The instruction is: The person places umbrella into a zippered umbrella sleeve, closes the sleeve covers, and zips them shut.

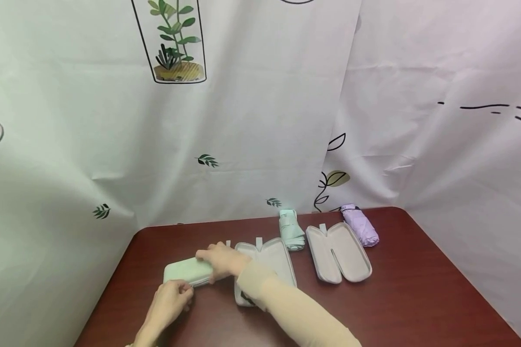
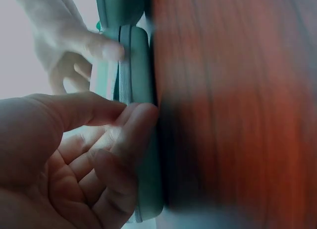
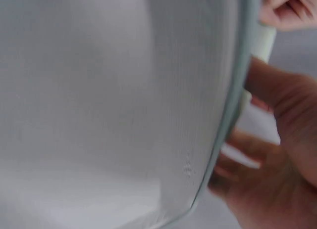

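A closed pale green zip case (image 1: 186, 271) lies at the left of the table. Along its near side runs a zipper (image 2: 125, 80), seen up close in the left wrist view. There my left hand (image 1: 168, 302) pinches thumb and index finger together on the zipper pull, which the fingertips cover. My right hand (image 1: 224, 261) grips the right end of the case, its thumb on the near side and fingers over the top. Beside it a second case (image 1: 284, 262) lies spread open, its pale lining up, partly hidden by my right sleeve (image 1: 286, 306).
Further right, another opened case (image 1: 352, 253) lies flat. A folded mint umbrella (image 1: 291, 231) and a folded purple umbrella (image 1: 359, 226) rest near the back edge of the reddish-brown table (image 1: 399, 308). A printed white curtain (image 1: 260, 125) hangs close behind.
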